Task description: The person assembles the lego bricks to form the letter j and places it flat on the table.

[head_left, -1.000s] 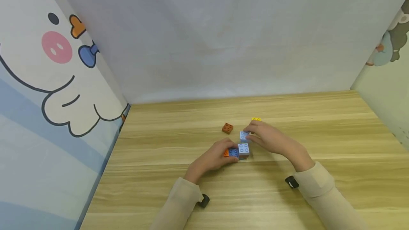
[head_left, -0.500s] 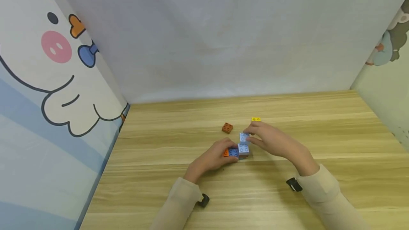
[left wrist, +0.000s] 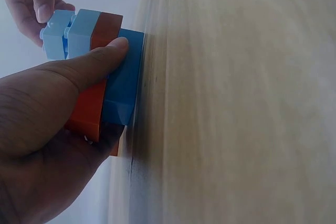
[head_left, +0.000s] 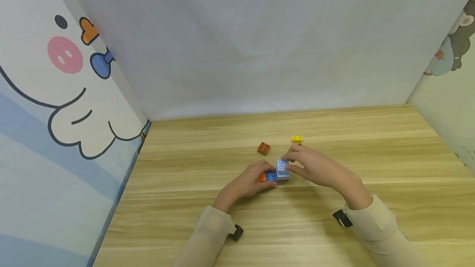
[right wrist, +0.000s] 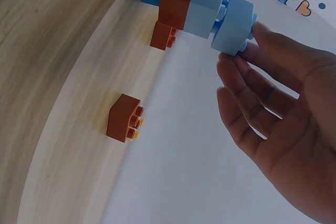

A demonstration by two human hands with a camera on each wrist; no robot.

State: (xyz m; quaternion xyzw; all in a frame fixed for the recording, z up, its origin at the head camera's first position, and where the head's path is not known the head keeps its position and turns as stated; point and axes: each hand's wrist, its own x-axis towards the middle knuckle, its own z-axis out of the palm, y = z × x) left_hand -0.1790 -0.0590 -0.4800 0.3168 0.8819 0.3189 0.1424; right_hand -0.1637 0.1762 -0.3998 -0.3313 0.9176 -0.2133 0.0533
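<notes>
My left hand [head_left: 246,181] grips a built stack of toy bricks low on the table, its thumb along the near side. In the left wrist view the stack shows a blue bottom brick [left wrist: 124,87], an orange brick [left wrist: 88,111], a brown brick [left wrist: 107,30] and a light blue brick [left wrist: 83,34]. My right hand [head_left: 317,165] pinches another light blue brick [head_left: 281,165] over the stack's right end. In the right wrist view this held brick [right wrist: 234,25] sits slightly tilted against the lower one, studs showing in a narrow gap.
A loose brown brick [head_left: 264,148] lies behind the stack. Farther right is a yellow brick [head_left: 297,139], partly behind my right hand. Another brown brick [right wrist: 124,118] shows in the right wrist view. A pale curtain [head_left: 259,52] hangs along the table's back edge.
My right hand has brought its light blue brick toward me, from behind the stack to above the lower light blue brick. The yellow brick shows more fully. My left hand stays in place.
</notes>
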